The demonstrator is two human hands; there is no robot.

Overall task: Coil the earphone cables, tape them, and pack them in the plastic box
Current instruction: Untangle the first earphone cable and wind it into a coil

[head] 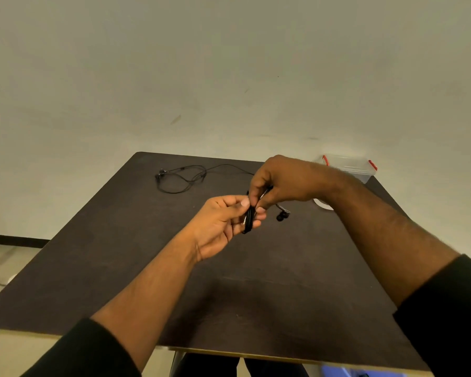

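Note:
My left hand (223,227) and my right hand (280,183) meet above the middle of the dark table, both pinching a coiled black earphone cable (249,217). An earbud (280,216) of that cable dangles to the right of the coil. A second black earphone cable (182,176) lies loose and uncoiled at the far left of the table. The clear plastic box (348,167) with red latches stands at the far right corner, partly behind my right forearm. A white tape roll (322,204) peeks out under my right wrist.
The dark brown table (147,268) fills the lower view, its near edge at the bottom. A plain pale wall rises behind it. Floor shows at the left, with a dark baseboard (14,240).

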